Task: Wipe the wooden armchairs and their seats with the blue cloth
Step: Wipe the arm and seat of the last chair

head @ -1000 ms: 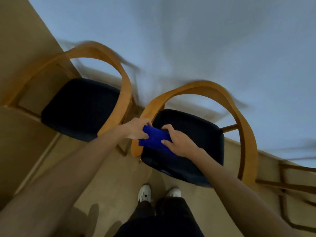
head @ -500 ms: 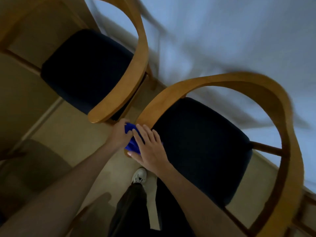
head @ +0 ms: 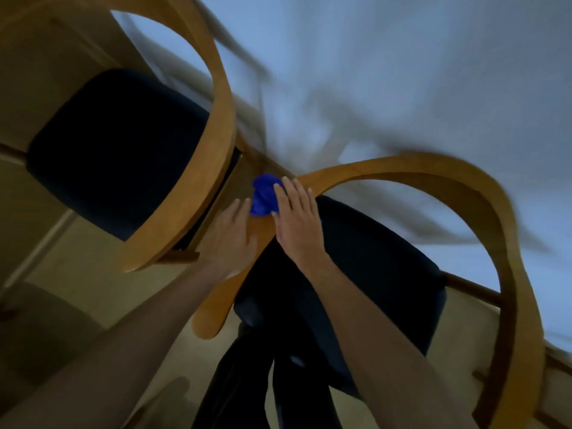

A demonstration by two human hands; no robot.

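Blue cloth [head: 263, 195] lies under right hand [head: 297, 218] fingers [head: 286, 193]

You see a bright blue cloth [head: 263, 195], honey-brown wooden armrests [head: 356, 174], near-black navy seats [head: 117, 156], a pale grey-blue wall [head: 402, 72], and beige floor [head: 77, 274].
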